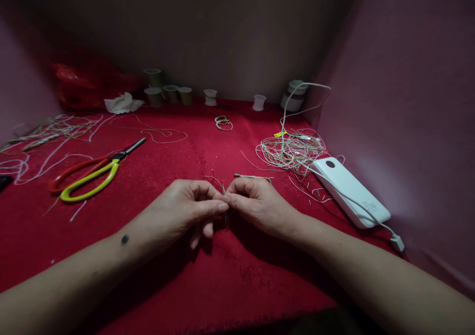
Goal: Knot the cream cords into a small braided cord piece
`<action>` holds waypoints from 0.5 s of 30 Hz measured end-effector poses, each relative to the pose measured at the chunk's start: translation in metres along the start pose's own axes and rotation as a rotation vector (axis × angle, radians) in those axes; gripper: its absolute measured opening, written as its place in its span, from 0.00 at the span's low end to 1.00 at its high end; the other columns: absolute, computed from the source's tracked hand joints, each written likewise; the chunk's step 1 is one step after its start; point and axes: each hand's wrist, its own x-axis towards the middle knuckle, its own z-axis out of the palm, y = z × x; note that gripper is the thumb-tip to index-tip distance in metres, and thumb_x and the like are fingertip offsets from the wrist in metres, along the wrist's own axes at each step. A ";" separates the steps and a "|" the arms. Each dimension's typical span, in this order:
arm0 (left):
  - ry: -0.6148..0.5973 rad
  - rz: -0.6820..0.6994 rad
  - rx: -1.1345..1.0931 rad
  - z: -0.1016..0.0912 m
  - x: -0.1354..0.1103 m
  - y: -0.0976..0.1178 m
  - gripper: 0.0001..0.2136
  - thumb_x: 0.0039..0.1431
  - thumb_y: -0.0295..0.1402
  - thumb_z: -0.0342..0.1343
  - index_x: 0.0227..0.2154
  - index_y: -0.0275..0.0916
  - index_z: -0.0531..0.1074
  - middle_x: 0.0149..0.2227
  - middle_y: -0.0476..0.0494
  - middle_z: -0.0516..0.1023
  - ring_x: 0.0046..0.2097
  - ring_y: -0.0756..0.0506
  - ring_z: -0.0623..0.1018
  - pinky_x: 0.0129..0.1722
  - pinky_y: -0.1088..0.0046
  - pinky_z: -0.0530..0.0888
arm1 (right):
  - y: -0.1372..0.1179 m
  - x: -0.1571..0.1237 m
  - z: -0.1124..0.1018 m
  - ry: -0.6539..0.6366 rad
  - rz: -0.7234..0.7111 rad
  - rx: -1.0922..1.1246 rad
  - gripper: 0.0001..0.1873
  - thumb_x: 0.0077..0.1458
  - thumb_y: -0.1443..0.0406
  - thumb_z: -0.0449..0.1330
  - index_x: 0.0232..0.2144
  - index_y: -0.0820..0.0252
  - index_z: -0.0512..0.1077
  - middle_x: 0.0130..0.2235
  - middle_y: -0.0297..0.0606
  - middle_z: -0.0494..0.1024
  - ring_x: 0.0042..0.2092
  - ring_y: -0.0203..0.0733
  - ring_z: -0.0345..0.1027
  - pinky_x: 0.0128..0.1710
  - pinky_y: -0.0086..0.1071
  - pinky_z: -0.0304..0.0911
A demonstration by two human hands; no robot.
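My two hands meet in the middle, over a red cloth. My left hand pinches some thin strings between thumb and finger, and its lower fingers curl under. My right hand pinches the same strings with its thumb and finger, right up against my left fingertips. The strings poke out above my fingers and hang down below them too. I cannot tell which hand has which string, because my fingers cover that part. Just past my right hand lies a short braided piece. Farther back, in the middle, is a little curly loop of cord. On my left are scissors with one red handle and one yellow handle, and their tips point away from me. Behind them is a messy bunch of strings. On my right is a big tangle of string, and a white power bank sits just beside it with a white cord across its top. Along the back I see a red plastic bag, a crumpled tissue, green spools, two white spools and a jar.
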 end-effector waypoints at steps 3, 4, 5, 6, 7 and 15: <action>0.072 -0.016 0.073 0.005 -0.002 0.002 0.10 0.50 0.36 0.58 0.21 0.36 0.69 0.10 0.51 0.69 0.10 0.52 0.67 0.08 0.84 0.57 | 0.000 -0.002 0.001 -0.014 0.027 0.083 0.11 0.56 0.65 0.56 0.22 0.62 0.66 0.18 0.26 0.62 0.21 0.28 0.53 0.23 0.25 0.50; 0.086 -0.019 0.094 0.007 -0.003 0.002 0.10 0.50 0.36 0.58 0.20 0.36 0.69 0.10 0.52 0.69 0.10 0.53 0.67 0.08 0.84 0.57 | 0.000 -0.002 0.001 -0.030 0.047 0.121 0.11 0.56 0.65 0.56 0.22 0.62 0.66 0.16 0.24 0.61 0.19 0.27 0.52 0.22 0.25 0.49; 0.102 -0.018 0.114 0.008 -0.004 0.003 0.10 0.51 0.36 0.57 0.20 0.36 0.69 0.09 0.52 0.68 0.10 0.53 0.67 0.08 0.84 0.57 | -0.001 -0.002 0.001 -0.044 0.068 0.153 0.11 0.56 0.65 0.56 0.22 0.61 0.66 0.15 0.23 0.60 0.18 0.27 0.50 0.20 0.25 0.48; 0.119 -0.015 0.131 0.008 -0.004 0.002 0.10 0.51 0.36 0.56 0.20 0.37 0.68 0.09 0.53 0.68 0.10 0.53 0.66 0.09 0.84 0.57 | -0.001 -0.002 0.001 -0.057 0.087 0.174 0.11 0.56 0.66 0.56 0.22 0.61 0.65 0.14 0.22 0.59 0.16 0.26 0.49 0.19 0.25 0.47; 0.132 -0.010 0.146 0.009 -0.005 0.002 0.10 0.52 0.36 0.55 0.20 0.37 0.68 0.09 0.53 0.67 0.10 0.53 0.66 0.09 0.84 0.58 | -0.002 -0.002 0.001 -0.064 0.103 0.187 0.10 0.56 0.66 0.56 0.22 0.61 0.65 0.13 0.22 0.59 0.15 0.26 0.48 0.19 0.25 0.46; 0.150 0.060 0.201 0.009 -0.005 -0.003 0.08 0.53 0.36 0.55 0.26 0.37 0.70 0.12 0.55 0.68 0.13 0.54 0.65 0.11 0.83 0.60 | -0.005 0.000 0.000 -0.031 0.111 0.117 0.08 0.53 0.73 0.54 0.23 0.62 0.67 0.16 0.23 0.61 0.19 0.27 0.52 0.22 0.24 0.50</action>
